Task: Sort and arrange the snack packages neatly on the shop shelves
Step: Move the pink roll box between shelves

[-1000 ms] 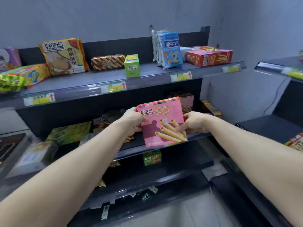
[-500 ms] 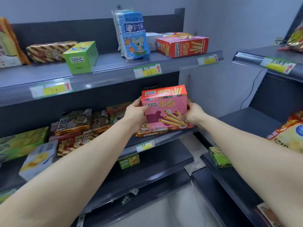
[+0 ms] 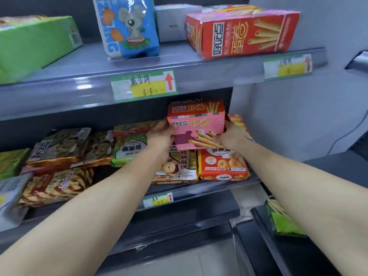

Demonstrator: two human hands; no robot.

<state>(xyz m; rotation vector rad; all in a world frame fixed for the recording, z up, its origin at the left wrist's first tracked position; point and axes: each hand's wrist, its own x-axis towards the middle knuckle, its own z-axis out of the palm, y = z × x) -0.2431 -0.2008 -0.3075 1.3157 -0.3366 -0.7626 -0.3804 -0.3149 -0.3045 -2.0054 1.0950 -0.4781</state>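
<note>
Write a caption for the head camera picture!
Both hands, left and right, hold a pink egg-roll box on the middle shelf.

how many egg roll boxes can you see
2: a pink box held between left hand and right hand at the middle shelf, and a red box lying on the top shelf. Others may be hidden.

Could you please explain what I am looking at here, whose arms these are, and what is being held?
There is no machine: a person wears a camera on the head, so you see their own bare arms reaching forward into shop shelves. The left hand and right hand grip a pink wafer-roll box by its sides, over the snack bags lying on the middle shelf, such as the red biscuit pack. On the upper shelf are a blue mouse-print bag, a red wafer-roll box and a green box.
</note>
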